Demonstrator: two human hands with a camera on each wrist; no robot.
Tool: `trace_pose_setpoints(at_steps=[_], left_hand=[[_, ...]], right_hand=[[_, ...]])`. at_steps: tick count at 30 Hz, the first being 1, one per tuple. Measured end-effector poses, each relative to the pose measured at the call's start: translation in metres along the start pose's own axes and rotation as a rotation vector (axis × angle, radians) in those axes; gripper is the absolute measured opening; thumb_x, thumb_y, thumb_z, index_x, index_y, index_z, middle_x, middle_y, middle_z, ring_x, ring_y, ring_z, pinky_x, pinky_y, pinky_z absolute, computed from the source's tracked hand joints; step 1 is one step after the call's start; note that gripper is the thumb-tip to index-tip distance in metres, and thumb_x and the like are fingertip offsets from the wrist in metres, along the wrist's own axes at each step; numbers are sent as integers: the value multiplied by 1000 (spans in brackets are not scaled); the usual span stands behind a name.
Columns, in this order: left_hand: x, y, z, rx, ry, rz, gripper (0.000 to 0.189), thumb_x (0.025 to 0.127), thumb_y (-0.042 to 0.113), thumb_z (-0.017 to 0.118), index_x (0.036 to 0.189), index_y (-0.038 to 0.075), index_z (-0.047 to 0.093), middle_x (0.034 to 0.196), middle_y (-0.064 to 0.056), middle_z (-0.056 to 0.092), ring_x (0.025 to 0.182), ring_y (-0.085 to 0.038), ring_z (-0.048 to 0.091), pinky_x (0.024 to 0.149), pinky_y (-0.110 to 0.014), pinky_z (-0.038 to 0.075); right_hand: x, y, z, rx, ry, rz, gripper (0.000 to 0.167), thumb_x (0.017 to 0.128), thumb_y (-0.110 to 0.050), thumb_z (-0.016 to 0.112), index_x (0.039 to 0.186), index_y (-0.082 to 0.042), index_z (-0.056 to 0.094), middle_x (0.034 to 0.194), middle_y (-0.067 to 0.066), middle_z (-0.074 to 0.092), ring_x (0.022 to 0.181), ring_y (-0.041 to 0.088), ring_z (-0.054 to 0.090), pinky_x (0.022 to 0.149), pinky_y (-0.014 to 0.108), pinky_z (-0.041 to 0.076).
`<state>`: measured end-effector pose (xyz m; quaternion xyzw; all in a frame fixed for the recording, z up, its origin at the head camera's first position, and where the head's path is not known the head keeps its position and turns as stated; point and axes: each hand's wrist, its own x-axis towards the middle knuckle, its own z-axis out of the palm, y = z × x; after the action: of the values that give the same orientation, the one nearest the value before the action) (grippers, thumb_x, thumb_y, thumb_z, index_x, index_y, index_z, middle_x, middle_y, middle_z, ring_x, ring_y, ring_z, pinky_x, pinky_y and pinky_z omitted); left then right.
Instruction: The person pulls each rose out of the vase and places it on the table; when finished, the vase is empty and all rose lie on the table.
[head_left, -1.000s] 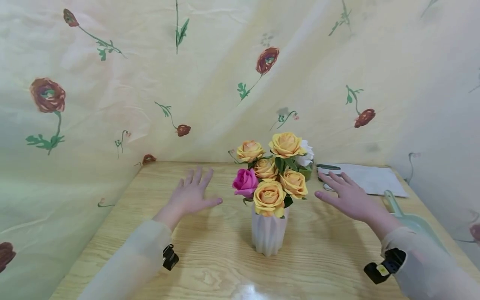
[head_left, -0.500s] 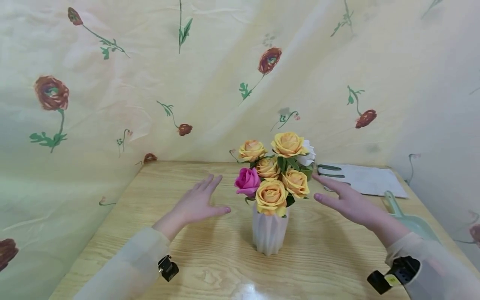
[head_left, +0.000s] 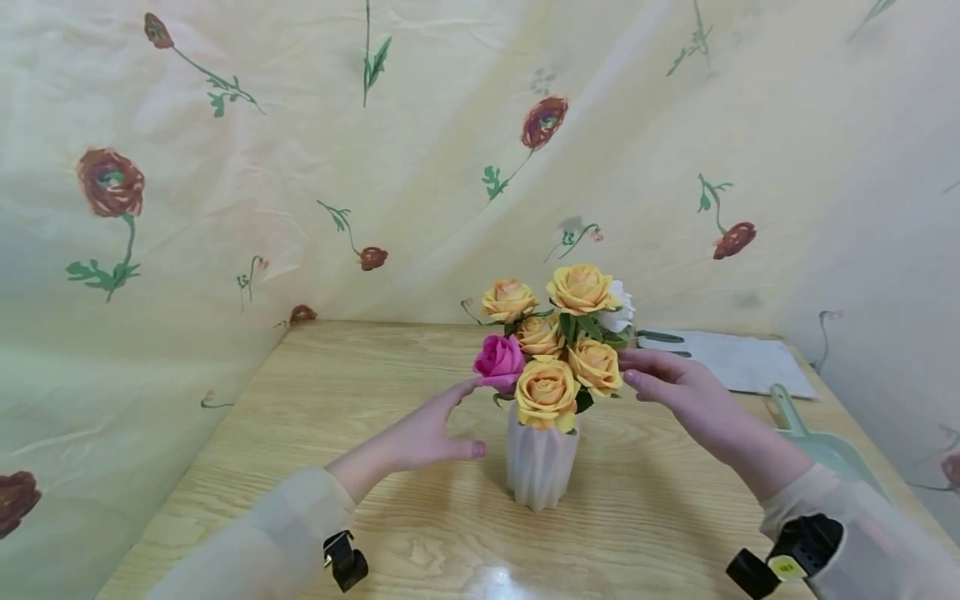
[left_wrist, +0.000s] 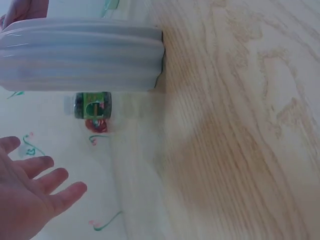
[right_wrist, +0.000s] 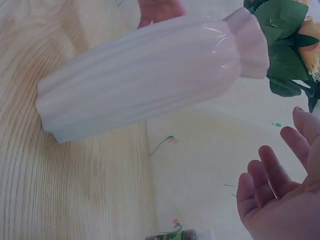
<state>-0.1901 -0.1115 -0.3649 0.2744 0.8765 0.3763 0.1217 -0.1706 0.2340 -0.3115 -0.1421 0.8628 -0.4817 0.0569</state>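
A pale ribbed vase (head_left: 542,467) stands upright on the wooden table, holding several yellow roses (head_left: 546,392), a magenta rose (head_left: 498,362) and a white flower (head_left: 617,308). To its left, my left hand (head_left: 423,432) has its thumb spread from the fingers, whose tips reach just under the magenta rose. My right hand (head_left: 693,404) is at the right of the bouquet, fingertips right at a yellow rose. In the right wrist view its fingers (right_wrist: 272,172) are loosely bent with nothing in them, beside the vase's neck. The left wrist view shows the left palm (left_wrist: 22,195) apart from the vase.
Behind the vase is a small jar with a green label (left_wrist: 93,105), mostly hidden in the head view. At the back right lie a white sheet (head_left: 750,362) and dark slim tools (head_left: 660,337). A pale green dustpan (head_left: 832,454) is at the right. Flower-printed fabric (head_left: 420,167) hangs behind.
Both hands have moved inward toward the vase, the left one rightward to the magenta rose, the right one leftward to the yellow roses. The vase stands in the same place.
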Motion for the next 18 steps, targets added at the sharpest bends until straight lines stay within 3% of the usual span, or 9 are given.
trace_pose_setpoints(at_steps=[5, 13, 18], left_hand=[[1, -1, 9, -75, 42, 26, 87, 80, 39, 71, 149, 16, 24, 149, -10, 30, 132, -34, 32, 105, -51, 31], [1, 2, 28, -267, 63, 68, 77, 82, 24, 72, 144, 8, 31, 142, -13, 39, 125, -32, 40, 98, -48, 40], [3, 5, 42, -399, 89, 78, 71, 82, 19, 73, 140, 6, 34, 136, -13, 44, 120, -35, 44, 96, -47, 43]], right_hand=[[1, -2, 1, 73, 38, -7, 51, 98, -33, 49, 136, 1, 44, 132, 19, 49, 104, 1, 54, 83, 23, 50], [9, -9, 12, 177, 72, -67, 44, 98, -24, 51, 128, 8, 48, 111, 4, 60, 95, 9, 59, 80, 28, 52], [16, -17, 20, 240, 62, -63, 46, 97, -27, 52, 129, 6, 48, 117, 9, 57, 98, 13, 59, 81, 28, 52]])
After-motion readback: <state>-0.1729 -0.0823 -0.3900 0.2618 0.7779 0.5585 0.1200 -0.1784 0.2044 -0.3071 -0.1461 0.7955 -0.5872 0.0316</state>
